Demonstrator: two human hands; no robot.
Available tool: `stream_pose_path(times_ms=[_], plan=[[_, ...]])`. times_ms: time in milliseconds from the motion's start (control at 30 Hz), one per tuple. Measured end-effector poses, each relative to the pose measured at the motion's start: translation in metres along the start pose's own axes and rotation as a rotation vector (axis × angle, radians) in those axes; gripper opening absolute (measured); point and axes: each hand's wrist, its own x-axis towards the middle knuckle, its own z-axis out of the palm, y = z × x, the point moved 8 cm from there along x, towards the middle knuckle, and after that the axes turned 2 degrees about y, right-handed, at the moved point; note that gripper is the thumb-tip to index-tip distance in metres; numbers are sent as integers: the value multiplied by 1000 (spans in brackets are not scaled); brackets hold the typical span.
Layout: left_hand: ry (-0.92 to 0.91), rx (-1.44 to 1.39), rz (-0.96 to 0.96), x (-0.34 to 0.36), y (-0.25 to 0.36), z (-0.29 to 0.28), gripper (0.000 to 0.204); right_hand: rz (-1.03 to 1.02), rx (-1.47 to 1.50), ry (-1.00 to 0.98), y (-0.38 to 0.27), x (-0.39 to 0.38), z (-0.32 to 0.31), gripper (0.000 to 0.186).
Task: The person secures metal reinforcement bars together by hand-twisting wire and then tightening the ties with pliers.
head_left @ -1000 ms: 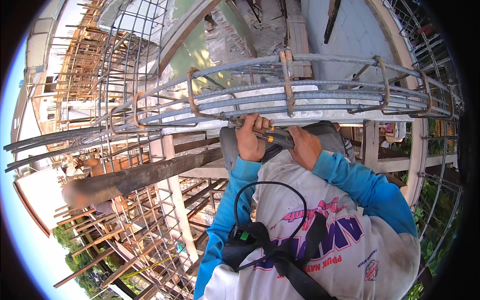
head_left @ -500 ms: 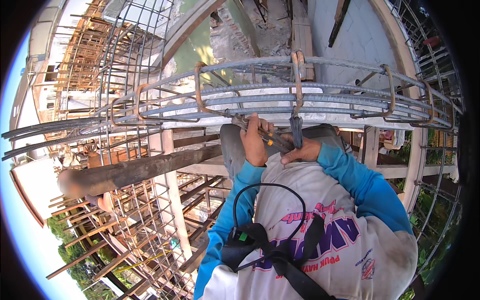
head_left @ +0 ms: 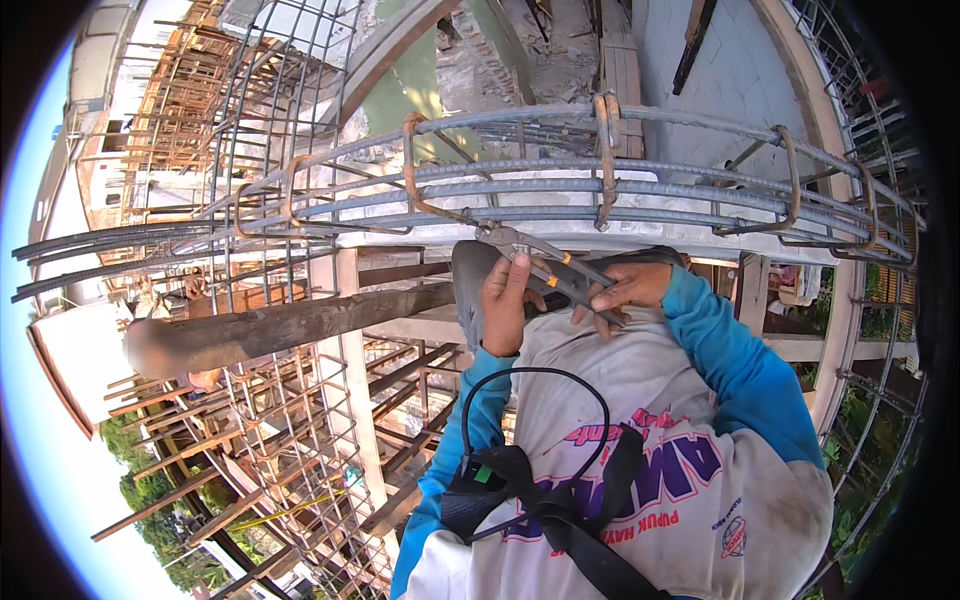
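A pair of pincers (head_left: 514,240) with dark handles and orange bands slants across my lap, its jaws at the lower bar of the rebar cage (head_left: 540,187). The jaws sit close to the lower end of a rusty stirrup (head_left: 411,165); whether they bite on wire there is too small to tell. My left hand (head_left: 505,305) is closed round the handles just below the head, thumb on top. Toward the handle ends, my right hand (head_left: 636,286) grips the same pincers with bent fingers. Another rusty stirrup (head_left: 606,160) rings the bars farther right.
Upright rebar mesh (head_left: 270,110) rises at the far left. A dark timber pole (head_left: 310,327) runs leftward from my knee, with a person (head_left: 205,380) beyond it. Wooden beams (head_left: 352,400) and more mesh lie below. A pale wall (head_left: 735,100) stands at the far right.
The pincers have opened out into plain sight, jaws at the lower bar. My right hand has shifted right onto the handle ends. The dark wire bundle by the middle stirrup no longer shows.
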Motion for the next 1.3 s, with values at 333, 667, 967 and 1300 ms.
stream_pose_path(times_ms=[333, 667, 967, 1300], plan=[[62, 578, 187, -12, 59, -46, 39, -70, -864, 448, -12, -11, -26, 38], [274, -191, 149, 17, 1, -95, 43, -54, -1074, 468, 45, -25, -37, 52], [-398, 274, 188, -33, 27, -29, 44, 3, -998, 648, 46, -36, -47, 57], [92, 559, -68, -24, 46, -126, 49, -262, -1017, 617, 5, -34, -10, 56]])
